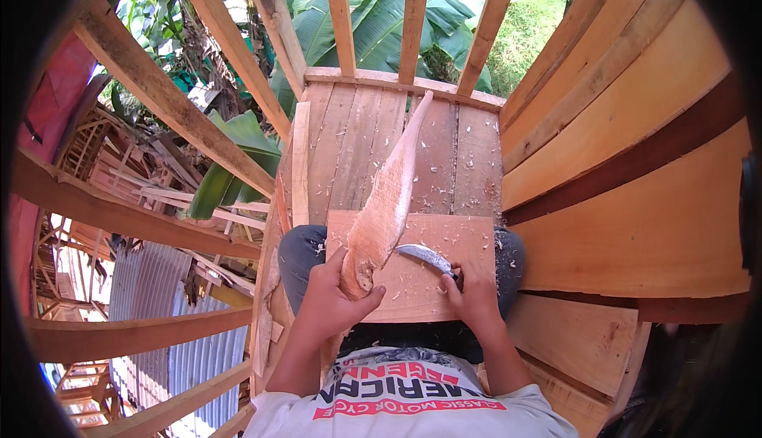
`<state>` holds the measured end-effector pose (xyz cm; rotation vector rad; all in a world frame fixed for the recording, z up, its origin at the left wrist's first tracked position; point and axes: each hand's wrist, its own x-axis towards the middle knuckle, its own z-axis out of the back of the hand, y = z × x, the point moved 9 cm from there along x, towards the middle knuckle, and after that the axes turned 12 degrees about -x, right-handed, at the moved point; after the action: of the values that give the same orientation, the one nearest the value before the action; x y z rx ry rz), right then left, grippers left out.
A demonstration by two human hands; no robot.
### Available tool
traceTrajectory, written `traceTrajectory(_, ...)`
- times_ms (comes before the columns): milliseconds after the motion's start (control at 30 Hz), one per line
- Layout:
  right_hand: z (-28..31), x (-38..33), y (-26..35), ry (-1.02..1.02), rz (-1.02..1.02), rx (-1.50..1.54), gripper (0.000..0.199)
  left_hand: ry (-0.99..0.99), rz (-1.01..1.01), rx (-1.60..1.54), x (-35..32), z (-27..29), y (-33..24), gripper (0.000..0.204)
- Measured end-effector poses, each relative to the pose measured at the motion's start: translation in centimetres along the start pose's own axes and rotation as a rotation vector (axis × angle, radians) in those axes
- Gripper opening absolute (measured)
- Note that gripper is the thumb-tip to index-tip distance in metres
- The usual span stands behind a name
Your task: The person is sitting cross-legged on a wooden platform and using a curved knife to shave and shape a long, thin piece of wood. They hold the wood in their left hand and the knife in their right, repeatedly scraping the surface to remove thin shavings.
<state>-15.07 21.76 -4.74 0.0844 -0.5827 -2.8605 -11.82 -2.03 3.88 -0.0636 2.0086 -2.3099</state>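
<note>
A long tapered piece of carved wood (pixel 386 192) slants away from me, its thin tip far off and its thick end close. My left hand (pixel 336 293) is wrapped round that thick end, where a hollow shows in the wood. In my right hand (pixel 475 295) is a knife with a curved blade (pixel 427 257); its handle is mostly hidden by my fingers. The blade points left toward the carved piece, just apart from its right edge. Under both lies a flat wooden board (pixel 421 299) across my lap, scattered with shavings.
Beyond the board spreads a plank floor (pixel 333 152) strewn with shavings. Wooden railing slats (pixel 337 17) rise ahead and on the left, with large banana leaves behind. Wooden panels (pixel 635 223) form the right side. Corrugated metal sheets (pixel 159 303) lie below on the left.
</note>
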Motion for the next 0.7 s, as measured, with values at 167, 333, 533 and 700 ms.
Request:
traceTrajectory(167,3.4,0.8,0.5,-0.081,-0.052,-0.050,0.030,0.032,-0.033,0.059,1.6,-1.1,-0.9,0.050)
traceTrajectory(333,4.2,-1.8,1.6,-0.058,-0.053,-0.079,0.047,-0.051,-0.010,-0.036,1.9,-0.2,0.5,0.047)
traceTrajectory(533,0.8,-2.8,-1.1,0.091,-0.064,-0.138,0.041,0.024,0.050,-0.017,2.0,-0.8,2.0,0.045)
traceTrajectory(700,2.0,-0.8,-3.2,0.118,-0.248,-0.050,0.028,0.021,0.010,0.021,2.7,-1.1,1.6,0.047)
